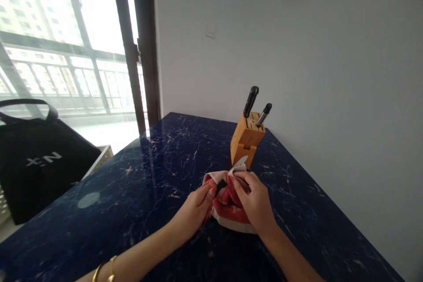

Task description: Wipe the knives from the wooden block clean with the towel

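My left hand point(201, 202) is closed around the black handle of a knife point(220, 186), with part of a red and white cloth point(231, 213) bunched beside it. The knife's pale blade points up and away to the right, its tip showing above the cloth. Fingers of my right hand point(253, 196) pinch the cloth, which is folded about the blade near the handle. Just beyond both hands stands a wooden knife block point(243, 143). From its top stick out a black-handled knife point(251, 101) and a tool with a black and silver handle point(264, 114).
The dark blue marbled table point(158, 176) meets a plain wall point(297, 53) at the back and right. On the left, a black bag point(42, 167) rests by a light-coloured perforated container point(105, 155), in front of a bright window point(59, 53).
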Tool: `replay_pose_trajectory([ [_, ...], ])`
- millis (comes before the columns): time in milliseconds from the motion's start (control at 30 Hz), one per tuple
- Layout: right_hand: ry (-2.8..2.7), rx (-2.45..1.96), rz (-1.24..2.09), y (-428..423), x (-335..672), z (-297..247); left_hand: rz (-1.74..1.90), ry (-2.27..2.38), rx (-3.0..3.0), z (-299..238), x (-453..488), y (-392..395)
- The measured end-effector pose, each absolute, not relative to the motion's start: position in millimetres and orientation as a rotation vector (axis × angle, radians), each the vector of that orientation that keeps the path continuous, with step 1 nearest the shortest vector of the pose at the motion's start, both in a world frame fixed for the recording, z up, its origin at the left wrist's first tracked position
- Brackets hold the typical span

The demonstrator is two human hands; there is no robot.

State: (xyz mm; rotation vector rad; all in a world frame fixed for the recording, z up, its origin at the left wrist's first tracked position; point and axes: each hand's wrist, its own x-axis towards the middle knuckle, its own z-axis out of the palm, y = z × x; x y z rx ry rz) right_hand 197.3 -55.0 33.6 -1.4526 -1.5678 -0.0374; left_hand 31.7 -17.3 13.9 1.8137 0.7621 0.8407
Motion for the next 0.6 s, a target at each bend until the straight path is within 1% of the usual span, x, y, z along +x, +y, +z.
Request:
replay_pose_trajectory([
  [233,-1.605,-1.403,0.031,-56.3,188.8,34.2,0.813,0.796,1.945,17.8,28.6,-18.6],
  [600,-1.590,-1.435,0.085,-58.0,188.6,35.7,0.824,0.839,1.960,17.9,28.8,-17.3],
])
